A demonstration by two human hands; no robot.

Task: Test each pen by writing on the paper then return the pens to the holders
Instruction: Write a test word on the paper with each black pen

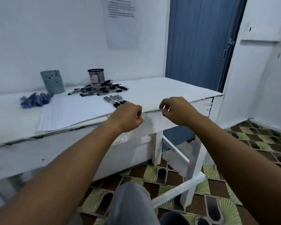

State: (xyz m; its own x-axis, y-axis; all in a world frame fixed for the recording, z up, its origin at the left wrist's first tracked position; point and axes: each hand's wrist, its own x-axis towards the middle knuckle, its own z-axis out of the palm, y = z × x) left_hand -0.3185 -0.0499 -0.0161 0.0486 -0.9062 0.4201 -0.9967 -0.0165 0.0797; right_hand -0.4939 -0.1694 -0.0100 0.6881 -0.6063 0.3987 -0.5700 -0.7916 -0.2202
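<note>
While both arms reach over the near edge of the tabletop [169,88], the left hand [128,116] has its grip curled into a loose fist holding nothing visible, and the right hand [177,111] has its grip curled, thumb near forefinger; whether it pinches anything I cannot tell. The paper [75,109] lies at 10 o'clock from the left hand, black pens [101,90] heaped at 12 before the mesh holder [96,76], a few pens [114,100] just beyond the left knuckles, blue pens [35,98] by the grey holder [53,82] at far left.

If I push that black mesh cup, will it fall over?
Probably it would slide or tip easily. The mesh cup looks empty, since the black pens lie on the table, so it is likely light. It stands upright, taller than wide, so a push near the rim might topple it.
</note>
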